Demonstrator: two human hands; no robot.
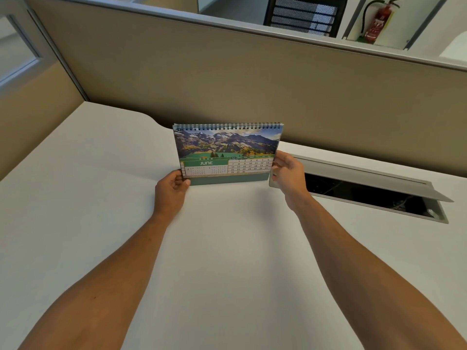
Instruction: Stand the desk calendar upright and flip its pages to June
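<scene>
The desk calendar (227, 152) stands upright on the white desk (227, 248), spiral binding on top. Its front page shows a mountain lake photo, the word JUNE and a date grid. My left hand (171, 188) pinches the calendar's lower left corner, thumb on the front. My right hand (288, 173) holds the lower right edge, fingers curled around it. Both forearms reach in from the bottom of the view.
A beige partition wall (252, 84) rises right behind the calendar. To the right, a cable hatch (366, 190) in the desk stands open with its lid raised. A mesh chair and a red fire extinguisher (379, 21) are beyond the partition.
</scene>
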